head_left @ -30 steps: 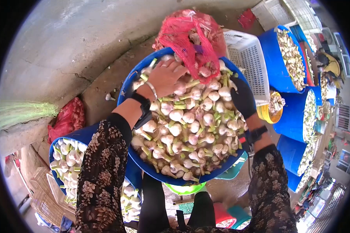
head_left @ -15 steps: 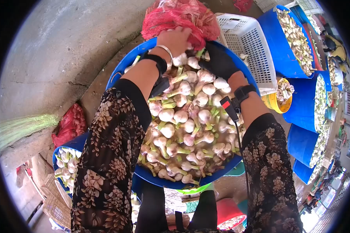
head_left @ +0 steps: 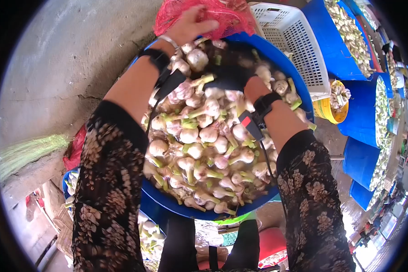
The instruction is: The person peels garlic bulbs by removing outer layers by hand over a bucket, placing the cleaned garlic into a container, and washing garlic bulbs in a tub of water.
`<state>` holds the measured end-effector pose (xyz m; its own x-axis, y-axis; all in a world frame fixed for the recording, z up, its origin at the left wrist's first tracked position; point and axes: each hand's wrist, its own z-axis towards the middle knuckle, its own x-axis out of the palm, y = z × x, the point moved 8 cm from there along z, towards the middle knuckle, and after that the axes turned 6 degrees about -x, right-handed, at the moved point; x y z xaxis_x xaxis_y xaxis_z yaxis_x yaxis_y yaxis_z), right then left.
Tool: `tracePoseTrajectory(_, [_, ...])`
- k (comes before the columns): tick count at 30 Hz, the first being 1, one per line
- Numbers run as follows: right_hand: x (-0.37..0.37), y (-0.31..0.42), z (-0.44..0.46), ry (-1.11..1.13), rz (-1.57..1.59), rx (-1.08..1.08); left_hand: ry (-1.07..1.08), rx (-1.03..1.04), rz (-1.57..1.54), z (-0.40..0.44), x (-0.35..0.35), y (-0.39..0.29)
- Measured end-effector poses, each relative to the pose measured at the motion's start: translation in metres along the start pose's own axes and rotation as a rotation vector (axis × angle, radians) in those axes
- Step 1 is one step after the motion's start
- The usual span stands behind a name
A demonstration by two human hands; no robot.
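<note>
A large blue tub [head_left: 186,211] stands before me, full of garlic bulbs [head_left: 208,134] with short green stems, lying in murky water. My left hand [head_left: 189,26], bare with a bracelet at the wrist, is over the far left rim against a red mesh bag [head_left: 231,17]. Its fingers are spread and hold nothing that I can see. Down among the bulbs at the far side is my right hand [head_left: 231,78] in a black glove. Blur and the dark water hide its fingers, so whether it holds a bulb does not show.
A white plastic crate [head_left: 299,50] stands to the right of the tub, near a yellow bucket [head_left: 324,109] of garlic. Several blue tubs [head_left: 360,113] line the right side. A concrete wall [head_left: 72,59] rises on the left. A red basin [head_left: 272,245] sits below.
My left hand has moved up and left, its fingers spreading. My right hand has moved left and down into the bulbs, and dark water shows behind it. The mesh bag sits slightly further left.
</note>
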<state>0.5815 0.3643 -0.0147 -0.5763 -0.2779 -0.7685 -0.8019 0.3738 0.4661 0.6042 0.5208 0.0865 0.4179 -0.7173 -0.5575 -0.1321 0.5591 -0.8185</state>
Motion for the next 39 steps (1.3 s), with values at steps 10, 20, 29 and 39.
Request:
tracePoseTrajectory(10, [0.059,0.13,-0.118,0.105,0.01,-0.212,0.589,-0.344,0.582,-0.156,-0.012,0.019])
tracePoseTrajectory(20, [0.0,0.162,-0.245,-0.096,0.252,-0.291,0.989,-0.467,0.379,-0.277,0.071,-0.013])
tracePoseTrajectory(29, [-0.102,0.066,-0.116,-0.565,-0.054,-0.038,1.035,-0.162,0.48,-0.339,0.039,-0.108])
tracePoseTrajectory(39, [-0.077,0.022,0.026,-0.373,-0.197,0.025,0.359,-0.508,0.406,-0.144,-0.072,0.083])
